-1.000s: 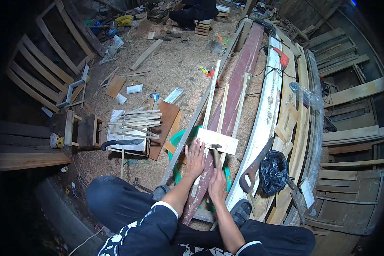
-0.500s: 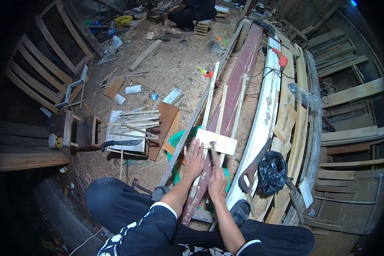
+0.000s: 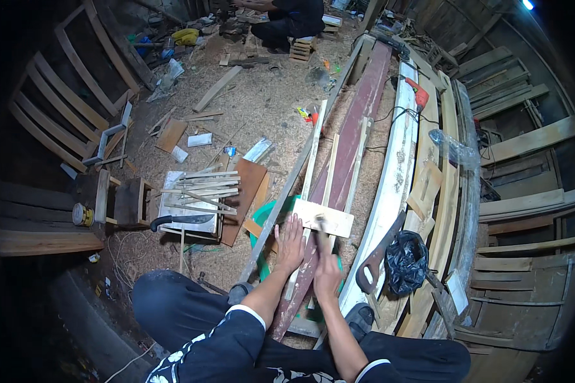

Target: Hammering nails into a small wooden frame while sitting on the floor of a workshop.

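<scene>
A pale rectangular board (image 3: 335, 223) lies crosswise over several thin wooden slats (image 3: 329, 169), on top of a long maroon plank (image 3: 354, 121). My left hand (image 3: 291, 246) lies with its fingers stretched out over the board's left end and the slat beneath it. In my right hand (image 3: 328, 276) is a hammer (image 3: 321, 223), gripped by its handle. Its head is over the middle of the board, slightly blurred; whether it touches the wood I cannot tell. Part of a green basin or tub (image 3: 260, 246) shows underneath the planks.
A handsaw (image 3: 372, 271) and a black plastic bag (image 3: 407, 262) lie at the right, beside a long white plank (image 3: 399, 159). A red power tool (image 3: 418, 94) rests farther up. Left, a machete (image 3: 185, 219) and thin sticks (image 3: 204, 185) lie on a low stand. Another person (image 3: 291, 19) crouches far back.
The board and slats have shifted very slightly toward me. The hammer stays over the board in my right hand, and my left hand keeps its place. The far person's arm now shows.
</scene>
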Tool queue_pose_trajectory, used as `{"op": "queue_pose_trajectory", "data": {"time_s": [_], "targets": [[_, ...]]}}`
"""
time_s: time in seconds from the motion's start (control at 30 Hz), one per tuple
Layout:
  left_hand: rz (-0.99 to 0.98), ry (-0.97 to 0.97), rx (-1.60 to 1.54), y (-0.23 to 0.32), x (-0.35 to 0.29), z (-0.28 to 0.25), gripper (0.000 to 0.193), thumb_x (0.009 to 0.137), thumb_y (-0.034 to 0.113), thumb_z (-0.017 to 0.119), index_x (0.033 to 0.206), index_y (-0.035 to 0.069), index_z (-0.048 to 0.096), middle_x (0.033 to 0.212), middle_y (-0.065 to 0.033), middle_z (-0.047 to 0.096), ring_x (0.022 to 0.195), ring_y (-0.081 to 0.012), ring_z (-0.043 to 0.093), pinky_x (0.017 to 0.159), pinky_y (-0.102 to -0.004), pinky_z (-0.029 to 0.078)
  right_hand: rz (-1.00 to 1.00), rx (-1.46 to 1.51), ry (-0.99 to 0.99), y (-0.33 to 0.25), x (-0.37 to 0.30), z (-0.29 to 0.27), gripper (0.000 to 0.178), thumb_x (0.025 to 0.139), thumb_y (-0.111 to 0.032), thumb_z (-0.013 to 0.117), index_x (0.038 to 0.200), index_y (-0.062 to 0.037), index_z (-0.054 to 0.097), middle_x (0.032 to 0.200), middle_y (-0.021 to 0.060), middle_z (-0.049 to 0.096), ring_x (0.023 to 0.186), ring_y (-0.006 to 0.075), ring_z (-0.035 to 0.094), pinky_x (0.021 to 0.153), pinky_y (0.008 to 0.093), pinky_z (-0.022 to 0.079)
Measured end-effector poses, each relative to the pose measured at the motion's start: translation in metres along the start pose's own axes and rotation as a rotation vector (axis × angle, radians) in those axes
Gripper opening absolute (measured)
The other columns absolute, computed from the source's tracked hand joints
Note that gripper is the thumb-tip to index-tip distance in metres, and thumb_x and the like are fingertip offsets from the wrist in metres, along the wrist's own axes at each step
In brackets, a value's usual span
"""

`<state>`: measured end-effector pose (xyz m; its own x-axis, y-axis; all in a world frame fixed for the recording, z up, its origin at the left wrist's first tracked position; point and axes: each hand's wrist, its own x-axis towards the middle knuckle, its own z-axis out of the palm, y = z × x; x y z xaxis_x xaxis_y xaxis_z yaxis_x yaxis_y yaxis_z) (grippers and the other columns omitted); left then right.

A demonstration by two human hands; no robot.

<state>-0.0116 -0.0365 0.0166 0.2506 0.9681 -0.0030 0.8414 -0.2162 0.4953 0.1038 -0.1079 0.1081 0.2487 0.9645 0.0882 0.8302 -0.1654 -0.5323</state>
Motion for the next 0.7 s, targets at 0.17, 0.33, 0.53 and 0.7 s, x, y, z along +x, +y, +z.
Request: {"op": "queue_pose_trajectory", "data": {"time_s": [0.17,0.33,0.53,0.7], "targets": [[0.023,0.001,0.032,0.003,-0.002,0.001,0.061,0.102,0.023,0.038,0.155,-0.003,0.024,0.166,-0.0181,0.015,0.156,-0.0314,0.006,0.121,-0.0609,0.002,0.026,0.085,-0.006,0.005,-0.005,0.003,0.037,0.100,-0.010,0.054,0.137,-0.0034,0.058,0.092,0.0227,0.065,0.082,0.0378,0.063,0.074,0.0473,0.049],[0.018,0.020,0.009,-0.001,0.003,0.001,0.061,0.102,0.023,0.038,0.155,-0.003,0.024,0.166,-0.0173,0.015,0.156,-0.0310,0.007,0.121,-0.0611,0.003,0.144,0.111,-0.089,0.000,0.000,-0.003,0.046,0.101,-0.009,0.052,0.146,-0.0003,0.047,0.100,0.0245,0.067,0.091,0.0404,0.064,0.081,0.0460,0.050],[-0.007,0.012,-0.028,0.000,0.002,0.000,0.064,0.102,0.027,0.040,0.156,-0.003,0.023,0.167,-0.0170,0.014,0.156,-0.0288,0.006,0.122,-0.0590,0.000,0.035,0.196,0.302,-0.010,0.011,-0.014,0.047,0.100,-0.012,0.054,0.145,-0.0027,0.047,0.111,0.0266,0.065,0.095,0.0445,0.065,0.081,0.0467,0.051],[-0.053,0.085,-0.094,-0.001,0.002,0.004,0.068,0.099,0.027,0.045,0.157,0.000,0.021,0.168,-0.0166,0.011,0.156,-0.0272,0.007,0.122,-0.0585,-0.003,0.253,0.297,0.065,0.008,-0.015,-0.002,0.038,0.100,-0.017,0.055,0.133,0.0035,0.054,0.117,0.0295,0.064,0.101,0.0439,0.066,0.088,0.0478,0.050]]}}
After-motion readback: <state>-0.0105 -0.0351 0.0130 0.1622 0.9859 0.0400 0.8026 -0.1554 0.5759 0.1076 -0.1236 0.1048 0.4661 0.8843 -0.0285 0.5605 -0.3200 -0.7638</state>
